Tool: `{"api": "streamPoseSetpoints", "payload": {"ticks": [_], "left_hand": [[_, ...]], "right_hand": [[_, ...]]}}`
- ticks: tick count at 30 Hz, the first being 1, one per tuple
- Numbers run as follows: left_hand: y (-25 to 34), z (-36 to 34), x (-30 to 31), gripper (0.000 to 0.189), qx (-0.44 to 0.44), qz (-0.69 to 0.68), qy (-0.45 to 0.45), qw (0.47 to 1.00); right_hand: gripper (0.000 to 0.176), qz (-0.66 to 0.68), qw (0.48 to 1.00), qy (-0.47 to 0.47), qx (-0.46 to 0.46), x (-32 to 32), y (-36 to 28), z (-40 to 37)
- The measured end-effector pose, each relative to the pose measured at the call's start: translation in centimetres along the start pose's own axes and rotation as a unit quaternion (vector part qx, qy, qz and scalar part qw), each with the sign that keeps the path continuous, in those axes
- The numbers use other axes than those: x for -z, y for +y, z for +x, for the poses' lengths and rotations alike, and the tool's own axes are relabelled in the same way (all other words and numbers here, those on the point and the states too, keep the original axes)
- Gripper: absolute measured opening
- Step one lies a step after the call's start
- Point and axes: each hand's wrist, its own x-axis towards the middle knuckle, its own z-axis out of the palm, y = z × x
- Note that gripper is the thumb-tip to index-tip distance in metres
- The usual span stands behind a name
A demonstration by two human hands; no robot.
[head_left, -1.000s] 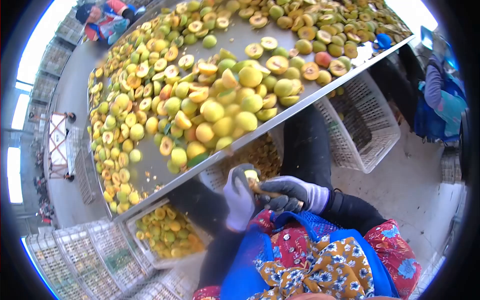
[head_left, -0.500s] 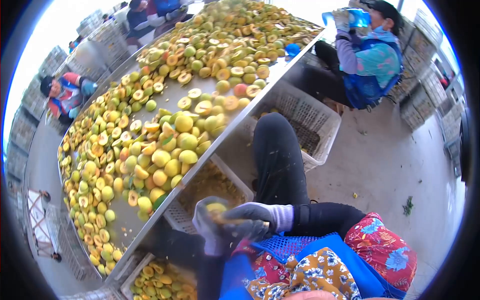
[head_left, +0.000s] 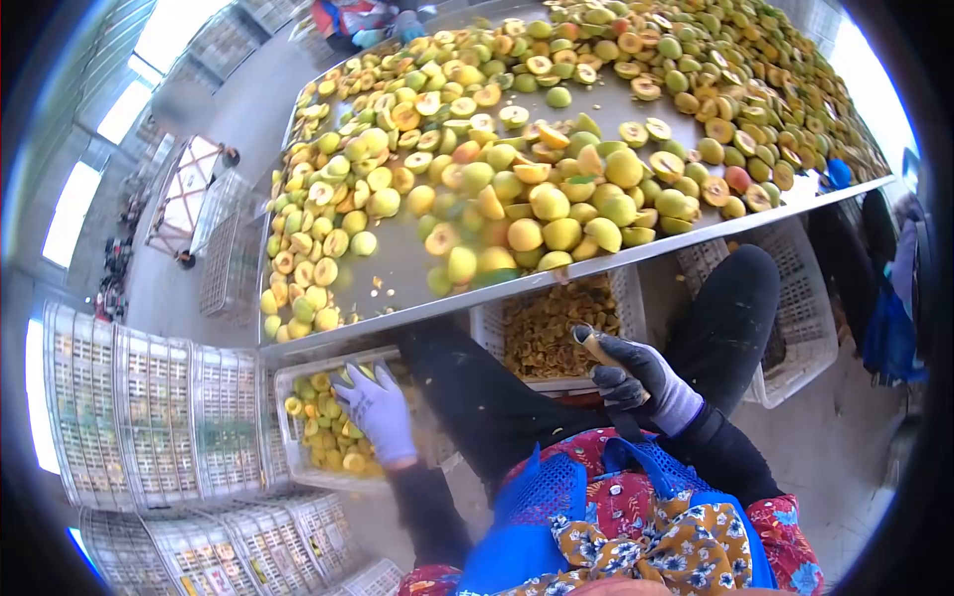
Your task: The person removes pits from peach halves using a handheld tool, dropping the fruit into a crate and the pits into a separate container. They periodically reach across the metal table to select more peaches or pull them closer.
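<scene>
My left hand (head_left: 376,412), in a pale glove, reaches over a white crate (head_left: 283,422) of halved fruit (head_left: 323,427) at the lower left. Its fingers are apart, beside the fruit; nothing is visibly gripped. My right hand (head_left: 641,382), in a grey-and-lilac glove, is closed round a small tan tool (head_left: 599,350) that points up and left. That hand hangs in front of the crate of brown pits and scraps (head_left: 556,328), between my knees. Above both hands, the metal table (head_left: 397,273) carries heaps of whole and halved yellow-green fruit (head_left: 552,204).
The table's raised metal edge (head_left: 576,273) crosses in front of my knees. Another white crate (head_left: 810,343) stands by my right knee. Stacked crates (head_left: 159,417) fill the lower left. A co-worker (head_left: 348,20) is across the table; another person's blue clothing (head_left: 894,328) shows at right.
The view has swung left. My hands, earlier together around a fruit, are now apart: the left is over the crate of halves, while the right keeps the tool near my lap.
</scene>
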Motion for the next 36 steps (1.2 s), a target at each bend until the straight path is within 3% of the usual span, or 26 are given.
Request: {"api": "streamPoseSetpoints", "payload": {"ticks": [2, 3, 6, 7, 8, 11, 15, 16, 18, 19, 21, 22, 23, 25, 28, 31, 34, 35, 36], "left_hand": [[1.4, 2.6, 1.2, 0.047, 0.013, 0.035, -0.041, 0.998], [2.6, 3.9, 0.7, 0.045, -0.001, -0.042, -0.082, 0.996], [8.4, 7.0, -3.1, 0.052, -0.117, -0.073, -0.140, 0.980], [10.1, 7.5, -4.9, 0.047, -0.188, -0.033, -0.105, 0.976], [10.9, 8.1, -7.4, 0.047, -0.205, -0.039, -0.172, 0.963], [12.7, 9.0, -8.2, 0.046, -0.240, -0.073, -0.186, 0.950], [12.6, 5.8, -5.8, 0.040, -0.242, -0.277, -0.102, 0.924], [13.0, 4.6, -4.4, 0.043, -0.194, -0.343, -0.168, 0.903], [13.4, 1.6, -3.9, 0.046, -0.072, -0.533, -0.282, 0.794], [14.3, 0.2, -2.9, 0.047, -0.052, -0.590, -0.311, 0.743], [15.1, -2.9, -2.8, 0.046, -0.051, -0.619, -0.324, 0.714], [15.3, -3.6, -2.7, 0.049, -0.152, -0.528, -0.279, 0.788], [15.7, -4.6, -1.9, 0.059, -0.179, -0.508, -0.281, 0.794], [16.8, -6.0, -0.7, 0.064, -0.099, -0.653, -0.316, 0.681], [17.2, -5.7, 0.9, 0.066, 0.119, -0.743, -0.420, 0.507], [16.6, -5.6, -0.7, 0.053, 0.139, -0.615, -0.522, 0.574], [15.8, -6.0, -1.9, 0.050, 0.214, -0.612, -0.500, 0.575], [15.9, -5.9, -1.9, 0.048, 0.199, -0.631, -0.480, 0.576], [16.2, -5.8, -1.8, 0.047, 0.186, -0.648, -0.460, 0.577]], "right_hand": [[0.028, 0.026, 0.999, -0.007, -0.037, 2.1, -1.0, 2.0], [0.027, 0.003, 0.999, 0.009, -0.032, 2.2, -1.0, 2.5], [0.027, -0.071, 0.996, 0.047, -0.016, 2.2, -1.5, 3.1], [0.028, -0.092, 0.994, 0.053, -0.016, 2.2, -1.6, 3.0], [0.029, -0.112, 0.992, 0.059, -0.016, 2.2, -1.7, 2.8], [0.034, -0.169, 0.982, 0.078, 0.004, 1.7, -1.7, 1.6], [0.035, -0.278, 0.954, 0.094, 0.056, 1.1, -1.9, 1.3], [0.033, -0.298, 0.948, 0.083, 0.080, 0.8, -1.8, 1.2], [0.031, -0.339, 0.929, 0.067, 0.130, -0.1, -1.8, 1.3], [0.029, -0.345, 0.925, 0.074, 0.143, -0.5, -1.9, 1.6], [0.025, -0.358, 0.914, 0.090, 0.168, -1.5, -2.0, 2.1], [0.025, -0.365, 0.909, 0.112, 0.167, -2.2, -2.2, 2.1], [0.027, -0.360, 0.910, 0.126, 0.161, -2.2, -2.2, 2.4], [0.026, -0.364, 0.899, 0.133, 0.203, -2.3, -2.1, 2.2], [0.027, -0.374, 0.904, 0.113, 0.173, -1.8, -2.6, 1.5], [0.029, -0.392, 0.891, 0.130, 0.188, -1.1, -1.6, 2.1], [0.023, -0.553, 0.764, 0.144, 0.300, 0.2, -0.6, 1.8], [0.022, -0.603, 0.708, 0.151, 0.334, 0.2, -0.5, 1.4], [0.022, -0.641, 0.696, 0.136, 0.295, -0.4, -0.7, 0.7]]}}
